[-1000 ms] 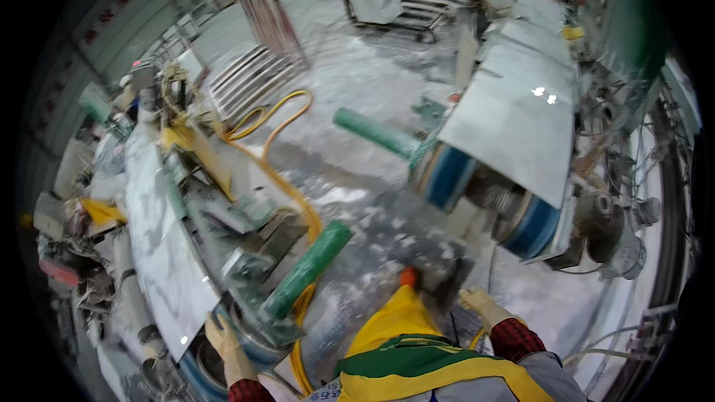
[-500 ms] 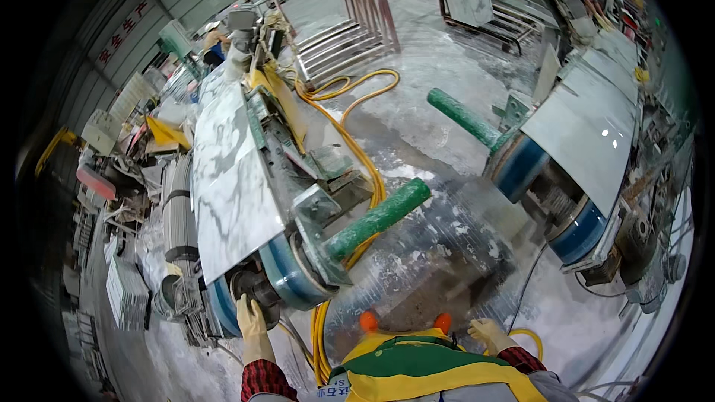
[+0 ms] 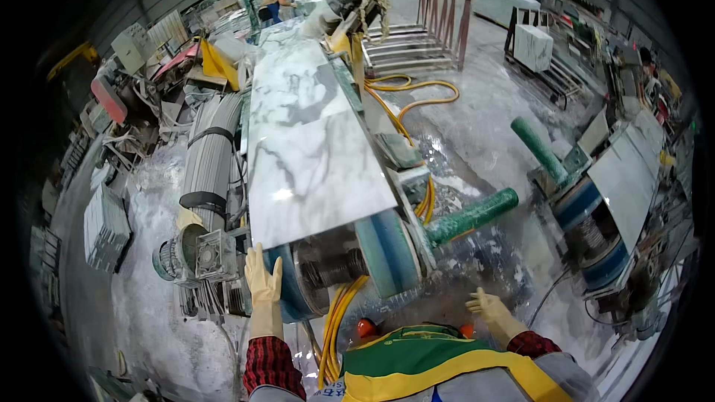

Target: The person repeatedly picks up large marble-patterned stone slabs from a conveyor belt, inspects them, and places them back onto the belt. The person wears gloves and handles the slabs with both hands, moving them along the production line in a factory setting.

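A polished white marble slab with grey veins [image 3: 313,171] lies on a conveyor in front of me, its near edge above the blue belts [image 3: 387,253] at the roller end. My left hand [image 3: 264,279], in a cream glove, is raised beside the left blue belt. Its fingers are stretched out at the slab's near left corner; whether they touch it I cannot tell. Lower right, my right hand [image 3: 488,307], gloved alike, hangs apart from the machine with fingers spread and nothing in it. The green cylinder [image 3: 477,216] sticking out from the conveyor's side is beyond it.
Yellow hoses [image 3: 344,316] run under the roller end and along the floor. To the right stands another conveyor with a white slab [image 3: 629,171]. A motor [image 3: 179,257] sits left of the near end. Farther off are a metal rack [image 3: 439,26] and a person [image 3: 275,0].
My view has turned left, bringing the near conveyor toward the middle. My left hand has gone from beside the roller to the slab's near left corner. The right hand's fingers have spread more.
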A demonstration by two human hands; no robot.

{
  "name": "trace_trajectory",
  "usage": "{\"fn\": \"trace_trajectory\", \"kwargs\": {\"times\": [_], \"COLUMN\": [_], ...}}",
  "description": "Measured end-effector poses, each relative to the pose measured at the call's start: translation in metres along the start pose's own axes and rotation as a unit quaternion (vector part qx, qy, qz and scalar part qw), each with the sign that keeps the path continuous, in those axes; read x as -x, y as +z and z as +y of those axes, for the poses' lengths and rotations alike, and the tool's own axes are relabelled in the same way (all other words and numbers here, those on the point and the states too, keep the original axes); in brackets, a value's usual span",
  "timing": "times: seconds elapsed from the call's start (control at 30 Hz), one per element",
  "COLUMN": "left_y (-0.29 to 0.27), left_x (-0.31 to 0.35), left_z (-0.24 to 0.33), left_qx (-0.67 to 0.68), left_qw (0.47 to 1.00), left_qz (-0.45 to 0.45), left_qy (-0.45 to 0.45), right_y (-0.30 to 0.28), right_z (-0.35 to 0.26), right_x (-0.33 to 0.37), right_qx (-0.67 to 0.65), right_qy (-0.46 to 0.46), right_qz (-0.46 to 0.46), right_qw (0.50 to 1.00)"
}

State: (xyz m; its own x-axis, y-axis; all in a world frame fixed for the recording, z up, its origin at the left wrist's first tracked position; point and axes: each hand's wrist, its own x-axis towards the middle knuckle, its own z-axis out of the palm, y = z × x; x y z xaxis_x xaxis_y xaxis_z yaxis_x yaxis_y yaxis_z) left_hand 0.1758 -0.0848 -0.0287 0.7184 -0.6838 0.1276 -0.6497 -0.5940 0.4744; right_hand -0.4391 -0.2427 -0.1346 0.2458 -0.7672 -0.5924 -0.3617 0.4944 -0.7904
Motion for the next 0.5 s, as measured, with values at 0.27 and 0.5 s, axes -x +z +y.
{"fn": "trace_trajectory", "kwargs": {"times": [0.27,0.5], "left_y": [0.033,0.055], "left_x": [-0.091,-0.087], "left_z": [-0.045,-0.039], "left_qx": [-0.025,-0.046], "left_qw": [0.987,0.973], "left_qz": [0.067,0.144], "left_qy": [0.144,0.176], "right_y": [0.172,0.217], "right_z": [-0.169,-0.267], "right_x": [-0.022,-0.074], "right_qx": [0.22,0.412], "right_qy": [-0.373,-0.468], "right_qz": [-0.074,0.003], "right_qw": [0.898,0.782]}}
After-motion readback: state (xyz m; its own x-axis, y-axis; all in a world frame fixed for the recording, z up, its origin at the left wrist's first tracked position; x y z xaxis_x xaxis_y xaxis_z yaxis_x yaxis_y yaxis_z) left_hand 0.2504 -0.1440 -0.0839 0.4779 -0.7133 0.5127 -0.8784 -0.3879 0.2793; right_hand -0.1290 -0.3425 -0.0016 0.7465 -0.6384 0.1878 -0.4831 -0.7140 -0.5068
